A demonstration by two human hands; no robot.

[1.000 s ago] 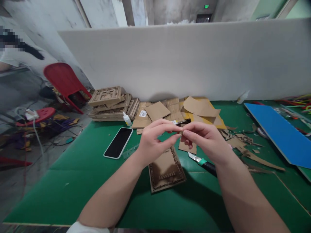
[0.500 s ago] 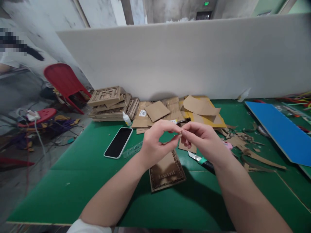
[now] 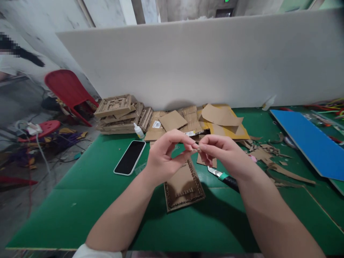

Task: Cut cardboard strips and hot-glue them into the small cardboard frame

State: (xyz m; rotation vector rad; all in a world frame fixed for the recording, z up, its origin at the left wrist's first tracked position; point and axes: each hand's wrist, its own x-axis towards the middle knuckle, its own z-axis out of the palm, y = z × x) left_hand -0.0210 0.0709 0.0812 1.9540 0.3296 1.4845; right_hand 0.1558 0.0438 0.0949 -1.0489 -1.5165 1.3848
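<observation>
My left hand (image 3: pixel 167 156) and my right hand (image 3: pixel 224 152) meet fingertip to fingertip above the green table. Between their pinched fingers is a small tan piece of cardboard (image 3: pixel 197 147), mostly hidden by the fingertips. Below them lies a rectangular cardboard panel (image 3: pixel 185 181) with a raised, corrugated border and a short ribbed strip near its front edge. My left hand and wrist cover part of its left side. Beside my right wrist rests a utility knife (image 3: pixel 223 176) with its blade out, near a small cardboard piece (image 3: pixel 206 161).
A phone (image 3: pixel 129 157) and a white glue bottle (image 3: pixel 139 131) lie left, before stacked carved cardboard panels (image 3: pixel 115 107). Cardboard sheets (image 3: pixel 173 121) sit at the back. Scraps (image 3: pixel 268 154) and a blue board (image 3: pixel 309 143) are right. A person sits beyond a red chair (image 3: pixel 67 87).
Both hands stay pinched together, with the left shifted slightly left and its fingertips a little farther from the right's. More of the small piece shows between them. The view has shifted slightly.
</observation>
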